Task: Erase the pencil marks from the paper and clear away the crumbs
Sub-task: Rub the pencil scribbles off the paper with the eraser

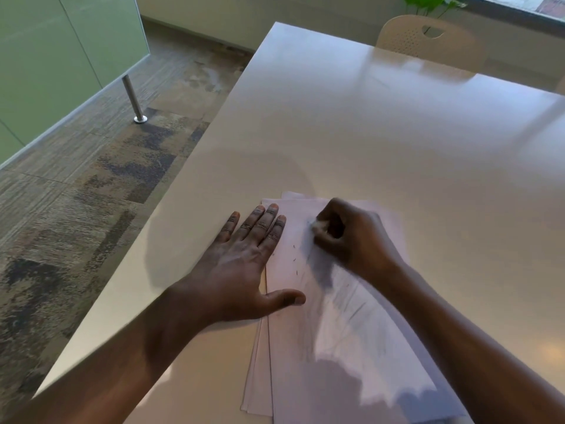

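Note:
A small stack of white paper (333, 338) lies near the front of the table, its top sheet carrying faint grey pencil strokes and a few dark eraser crumbs (294, 254). My left hand (244, 264) lies flat with fingers straight, pressing the paper's left edge and the table. My right hand (351, 237) is curled over the sheet's upper part and pinches a small pale eraser (318, 226) against the paper. The eraser is mostly hidden by my fingers.
The pale table (397, 133) stretches away to the back and right. A beige perforated chair (428, 38) stands at its far side, with a green plant (428, 1) behind. Patterned carpet (107, 179) and a green panel on a metal leg (134, 99) lie left.

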Motion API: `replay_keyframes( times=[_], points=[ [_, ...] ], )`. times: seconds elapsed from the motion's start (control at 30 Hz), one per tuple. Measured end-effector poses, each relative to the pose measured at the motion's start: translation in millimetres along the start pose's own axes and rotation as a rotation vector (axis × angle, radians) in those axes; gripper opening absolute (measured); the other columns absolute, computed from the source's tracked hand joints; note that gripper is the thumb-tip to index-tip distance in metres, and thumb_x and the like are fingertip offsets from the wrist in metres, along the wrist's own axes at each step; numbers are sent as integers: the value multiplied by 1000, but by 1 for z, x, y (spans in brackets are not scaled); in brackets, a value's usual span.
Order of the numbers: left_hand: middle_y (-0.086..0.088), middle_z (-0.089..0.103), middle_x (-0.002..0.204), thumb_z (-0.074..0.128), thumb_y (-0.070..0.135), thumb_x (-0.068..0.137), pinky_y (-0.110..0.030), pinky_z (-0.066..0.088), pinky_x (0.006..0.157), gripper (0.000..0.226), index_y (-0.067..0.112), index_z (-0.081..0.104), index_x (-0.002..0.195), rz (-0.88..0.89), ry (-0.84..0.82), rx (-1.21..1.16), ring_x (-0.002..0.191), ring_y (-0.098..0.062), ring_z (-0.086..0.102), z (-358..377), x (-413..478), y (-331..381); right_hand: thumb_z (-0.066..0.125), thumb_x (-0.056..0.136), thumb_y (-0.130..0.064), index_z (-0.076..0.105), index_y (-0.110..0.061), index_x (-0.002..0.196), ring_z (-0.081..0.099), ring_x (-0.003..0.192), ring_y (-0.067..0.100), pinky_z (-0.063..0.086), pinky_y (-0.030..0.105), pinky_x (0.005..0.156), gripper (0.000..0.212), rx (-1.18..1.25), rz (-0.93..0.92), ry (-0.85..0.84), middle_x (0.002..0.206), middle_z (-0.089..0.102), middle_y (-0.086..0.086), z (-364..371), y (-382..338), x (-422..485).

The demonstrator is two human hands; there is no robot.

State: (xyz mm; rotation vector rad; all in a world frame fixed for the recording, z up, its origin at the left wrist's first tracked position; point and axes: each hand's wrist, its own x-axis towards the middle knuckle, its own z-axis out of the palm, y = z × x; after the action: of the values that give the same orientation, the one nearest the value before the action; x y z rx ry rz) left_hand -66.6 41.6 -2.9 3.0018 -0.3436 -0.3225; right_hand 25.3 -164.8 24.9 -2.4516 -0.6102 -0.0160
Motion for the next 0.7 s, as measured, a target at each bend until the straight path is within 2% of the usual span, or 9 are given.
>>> replay_keyframes(
  times=[0.1,0.23,0.3,0.4,0.47,0.53,0.6,0.7],
  points=[
    [3,-45,160,1,101,65,-45,-15,126,125,21,-34,155,0,-3,1,146,-12,-43,0,0,-1,74,87,-23,66,-20,86,54,54,2,41,15,52,9,-29,61,71,66,63,-9,-11,10,15],
    [2,-45,160,1,100,64,-45,-14,127,125,22,-34,155,-8,-6,-4,146,-12,-43,1,1,0,72,86,-21,64,-19,85,53,53,0,40,13,51,9,-20,-37,-30,62,59,-10,6,-8,-6],
    [2,-44,161,-1,101,64,-45,-14,127,126,22,-33,156,-5,-8,-6,146,-12,-42,1,0,0,72,87,-23,64,-19,85,54,54,1,42,14,51,10,-11,-6,-17,65,61,-8,2,-2,-3],
    [2,-43,161,-8,102,59,-45,-14,126,129,21,-32,156,-2,-8,-2,147,-12,-41,0,0,0,73,88,-27,66,-20,88,59,60,7,48,24,55,10,-52,76,67,70,65,-6,-11,13,14],
    [2,-42,162,-12,102,57,-45,-14,126,130,21,-32,156,-1,-7,-11,147,-12,-41,-1,0,0,73,87,-26,66,-19,88,56,57,4,44,20,53,10,-35,58,76,67,63,-7,-8,10,12],
    [2,-42,162,-14,102,55,-45,-15,126,131,21,-33,156,-2,-15,-18,147,-12,-42,-1,0,1,72,87,-23,66,-18,88,53,55,3,41,15,53,9,-24,-26,7,64,60,-8,2,-4,-3],
    [2,-43,161,-12,102,55,-45,-15,126,131,21,-33,156,-4,-26,-12,147,-12,-42,-1,0,1,72,88,-22,64,-17,88,53,55,5,43,19,53,9,-18,-66,-34,65,60,-7,6,-7,-13],
    [2,-44,161,1,103,59,-45,-17,126,131,20,-33,155,0,-48,-7,146,-11,-43,-4,-1,1,73,87,-24,65,-18,88,58,59,8,50,29,57,10,-34,48,74,68,64,-6,-5,11,5]
  ],
)
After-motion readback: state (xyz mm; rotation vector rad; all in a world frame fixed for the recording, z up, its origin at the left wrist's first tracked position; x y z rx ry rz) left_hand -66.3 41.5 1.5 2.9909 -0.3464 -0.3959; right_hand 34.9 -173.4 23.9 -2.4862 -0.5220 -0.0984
